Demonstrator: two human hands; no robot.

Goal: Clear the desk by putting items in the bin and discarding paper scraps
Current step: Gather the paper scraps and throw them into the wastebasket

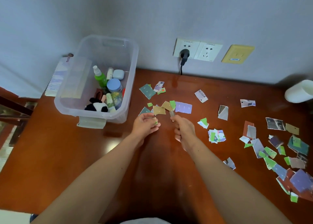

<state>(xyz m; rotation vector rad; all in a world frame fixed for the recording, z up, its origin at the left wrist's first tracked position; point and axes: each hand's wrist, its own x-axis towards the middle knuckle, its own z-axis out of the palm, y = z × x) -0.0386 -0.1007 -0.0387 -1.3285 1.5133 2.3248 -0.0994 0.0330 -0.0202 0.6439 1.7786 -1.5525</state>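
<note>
While the small items [114, 85] sit in the clear bin [108, 57] far left, we gather paper scraps [183, 107] strewn over the tabletop [67, 156]: our left hand [144, 124] pinches collected bits, our right hand [184, 131] grips another, probably to bundle them for discarding.

Bin [94, 81] left on desk [67, 156]; paper scraps [274, 149] right.

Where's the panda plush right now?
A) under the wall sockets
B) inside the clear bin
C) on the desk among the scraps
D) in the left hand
B: the panda plush lies inside the clear bin, at its near end. The left hand and right hand hold only paper scraps.
</note>
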